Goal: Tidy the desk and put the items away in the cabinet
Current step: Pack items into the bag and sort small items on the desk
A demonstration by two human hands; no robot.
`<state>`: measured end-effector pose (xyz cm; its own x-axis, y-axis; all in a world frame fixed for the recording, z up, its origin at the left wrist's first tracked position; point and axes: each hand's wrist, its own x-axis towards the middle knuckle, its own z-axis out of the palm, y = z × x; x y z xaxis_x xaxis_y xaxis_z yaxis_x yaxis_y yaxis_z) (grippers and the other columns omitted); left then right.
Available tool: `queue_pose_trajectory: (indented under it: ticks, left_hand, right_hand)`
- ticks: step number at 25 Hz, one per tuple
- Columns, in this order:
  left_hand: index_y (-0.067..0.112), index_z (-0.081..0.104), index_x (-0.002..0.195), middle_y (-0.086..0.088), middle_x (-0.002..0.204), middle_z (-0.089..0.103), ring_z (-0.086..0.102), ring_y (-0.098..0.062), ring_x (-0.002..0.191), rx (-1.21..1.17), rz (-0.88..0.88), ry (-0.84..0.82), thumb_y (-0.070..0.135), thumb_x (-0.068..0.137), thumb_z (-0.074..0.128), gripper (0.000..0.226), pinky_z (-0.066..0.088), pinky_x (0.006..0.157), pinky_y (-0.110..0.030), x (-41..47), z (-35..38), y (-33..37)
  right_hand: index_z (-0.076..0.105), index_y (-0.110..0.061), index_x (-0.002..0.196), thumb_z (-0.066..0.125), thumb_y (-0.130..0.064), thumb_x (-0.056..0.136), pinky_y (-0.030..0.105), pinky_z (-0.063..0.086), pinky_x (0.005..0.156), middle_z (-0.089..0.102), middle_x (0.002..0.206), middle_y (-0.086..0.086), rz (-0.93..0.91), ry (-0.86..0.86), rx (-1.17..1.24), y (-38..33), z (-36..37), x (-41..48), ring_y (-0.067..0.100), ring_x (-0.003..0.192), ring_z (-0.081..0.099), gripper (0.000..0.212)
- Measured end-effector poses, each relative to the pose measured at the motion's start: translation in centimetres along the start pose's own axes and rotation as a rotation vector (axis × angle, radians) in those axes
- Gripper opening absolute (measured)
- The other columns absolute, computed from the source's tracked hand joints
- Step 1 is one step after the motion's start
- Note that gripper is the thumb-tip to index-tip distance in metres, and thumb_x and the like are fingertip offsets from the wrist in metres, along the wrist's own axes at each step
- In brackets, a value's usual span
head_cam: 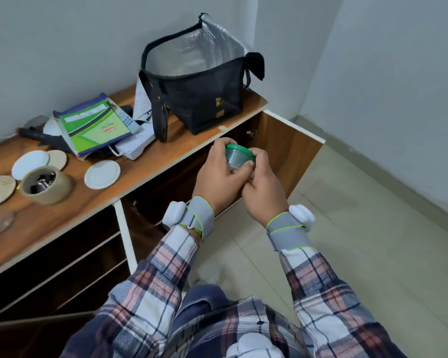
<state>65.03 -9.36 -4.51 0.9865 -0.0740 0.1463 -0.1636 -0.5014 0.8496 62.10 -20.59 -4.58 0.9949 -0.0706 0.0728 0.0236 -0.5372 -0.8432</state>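
Plaid sleeves (155,277) fill the bottom of the view, both forearms reaching forward and meeting in front of the body. Beyond them runs the wooden desk (93,202), set against the wall and carrying most of the clutter. Under its right end the cabinet door (292,151) stands swung wide, which I take to be the way in for whatever is stowed next; the inside is dark and its contents cannot be made out.

A black insulated bag (199,99) sits upright at the far right corner of the desk, mouth gaping and silver lining showing. Left of it a pile of green notebooks (96,125) leans over a white box, untidy enough to need sorting later. Nearer the front edge a tape roll (49,192) stands on its flat side and serves as a cup for binder clips. Several round discs (102,174) lie flat around it, scattered rather than stacked.

Smallest is the task's item in hand: a small container (237,157) with a green lid, held in the air just in front of the open cabinet. The left hand (217,177) wraps its fingers over the lid and side, and the right hand (264,187) clamps the other side with the thumb at the rim. Two hands on so small a thing suggests the lid is being pressed or twisted tight before it goes in.
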Motion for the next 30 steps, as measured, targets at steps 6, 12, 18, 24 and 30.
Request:
queue_pose_trajectory:
  ticks: [6, 12, 18, 24, 30]
  left_hand:
    - [0.031, 0.04, 0.119, 0.004, 0.107, 0.058, 0.06, -0.012, 0.089, 0.006, -0.016, 0.068, 0.044, 0.084, 0.066, 0.046, 0.052, 0.077, -0.037, 6.1, -0.6, -1.7]
    - [0.032, 0.039, 0.119, 0.011, 0.096, 0.059, 0.06, -0.004, 0.081, 0.022, -0.019, 0.181, 0.048, 0.084, 0.063, 0.045, 0.046, 0.069, -0.027, 13.5, -3.8, -2.7]
    - [0.032, 0.038, 0.125, 0.01, 0.097, 0.063, 0.062, -0.009, 0.085, 0.066, -0.044, 0.275, 0.055, 0.085, 0.059, 0.051, 0.049, 0.073, -0.031, 18.9, -4.9, -2.7]
    - [0.027, 0.041, 0.132, 0.017, 0.085, 0.059, 0.054, 0.0, 0.076, 0.167, -0.053, 0.429, 0.052, 0.086, 0.062, 0.056, 0.036, 0.063, -0.006, 25.3, -4.8, -1.1]
    - [0.017, 0.021, 0.154, -0.006, 0.148, 0.044, 0.04, -0.022, 0.136, 0.227, -0.169, 0.462, 0.046, 0.085, 0.068, 0.088, 0.033, 0.113, -0.039, 30.3, -4.1, -1.1]
  right_hand:
    - [0.038, -0.021, 0.133, 0.048, -0.006, 0.084, 0.047, 0.053, 0.081, 0.062, 0.124, 0.006, -0.077, -0.063, -0.033, -0.2, 0.9, 7.2, 0.032, 0.103, 0.064, 0.052]
    - [0.038, -0.024, 0.133, 0.049, -0.005, 0.084, 0.047, 0.054, 0.082, 0.058, 0.126, 0.005, -0.204, -0.098, -0.023, -3.0, 2.5, 15.4, 0.027, 0.102, 0.064, 0.053]
    - [0.039, -0.022, 0.137, 0.05, -0.007, 0.086, 0.048, 0.052, 0.087, 0.053, 0.131, 0.003, -0.31, -0.123, 0.046, -4.3, 2.7, 21.8, 0.026, 0.109, 0.062, 0.054]
    - [0.039, -0.016, 0.14, 0.05, -0.001, 0.084, 0.046, 0.05, 0.094, 0.054, 0.133, 0.004, -0.396, -0.199, 0.167, -4.3, 2.1, 30.1, 0.022, 0.114, 0.06, 0.06]
    - [0.022, -0.015, 0.154, 0.061, -0.008, 0.087, 0.042, 0.035, 0.112, 0.026, 0.159, 0.009, -0.429, -0.275, 0.078, -3.7, 1.9, 36.1, 0.026, 0.145, 0.03, 0.078]
